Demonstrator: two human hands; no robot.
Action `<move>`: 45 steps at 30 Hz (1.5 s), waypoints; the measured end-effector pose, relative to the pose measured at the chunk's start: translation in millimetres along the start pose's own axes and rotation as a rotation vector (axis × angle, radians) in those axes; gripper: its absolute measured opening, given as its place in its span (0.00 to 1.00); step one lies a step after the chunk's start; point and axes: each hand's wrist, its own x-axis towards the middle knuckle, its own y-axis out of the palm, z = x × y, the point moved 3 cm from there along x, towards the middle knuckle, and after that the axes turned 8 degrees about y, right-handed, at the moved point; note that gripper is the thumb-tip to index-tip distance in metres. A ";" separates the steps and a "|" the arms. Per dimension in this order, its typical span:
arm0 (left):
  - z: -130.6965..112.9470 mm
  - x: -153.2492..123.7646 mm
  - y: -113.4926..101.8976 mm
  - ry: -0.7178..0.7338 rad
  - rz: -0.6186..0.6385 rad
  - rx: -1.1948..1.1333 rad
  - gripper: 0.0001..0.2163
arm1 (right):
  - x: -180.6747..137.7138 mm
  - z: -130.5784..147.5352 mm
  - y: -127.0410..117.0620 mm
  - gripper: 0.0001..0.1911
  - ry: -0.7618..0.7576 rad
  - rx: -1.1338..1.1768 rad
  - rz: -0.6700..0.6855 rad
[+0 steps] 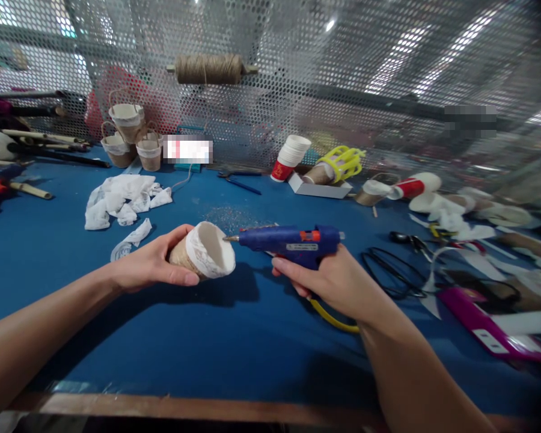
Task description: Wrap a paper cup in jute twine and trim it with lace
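Left hand [153,264] is clasping a sideways cup [206,251] (mouth facing right) while right hand [336,281] is gripping a glue gun [293,242] aimed at its rim.

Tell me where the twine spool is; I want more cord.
In the head view, the twine spool hangs on the perforated screen at the back, left of centre, above-right of the handled baskets.

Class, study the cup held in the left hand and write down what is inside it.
The cup shows only a bare white inner wall; the glue gun nozzle is at its rim. Its bottom is hidden by its own side.
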 end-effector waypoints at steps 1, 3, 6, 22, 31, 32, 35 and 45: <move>0.1 -0.2 0.0 -0.006 -0.002 0.003 0.27 | 0.3 -0.7 0.4 0.13 0.014 0.003 0.017; 0.2 -0.6 -0.1 -0.011 -0.003 0.013 0.27 | 0.6 -1.9 1.3 0.13 0.036 0.016 0.058; 0.2 -1.0 -0.7 0.001 0.001 0.034 0.29 | 0.8 -1.0 1.1 0.12 0.001 0.061 0.089; 3.3 3.0 -0.1 0.086 -0.152 0.124 0.31 | 3.8 -3.7 12.6 0.12 0.067 0.558 0.111; -1.6 3.9 7.2 0.171 -0.295 0.155 0.27 | 6.4 -3.4 39.3 0.14 0.186 0.767 0.237; -2.0 4.1 7.2 0.181 -0.300 0.167 0.27 | 6.6 -3.4 40.2 0.14 0.184 0.770 0.237; -1.9 4.6 7.0 0.191 -0.294 0.194 0.30 | 7.5 -3.6 41.8 0.14 0.181 0.781 0.218; 4.5 3.8 1.5 0.211 -0.269 0.246 0.32 | 4.6 -1.6 35.3 0.15 0.067 0.348 0.019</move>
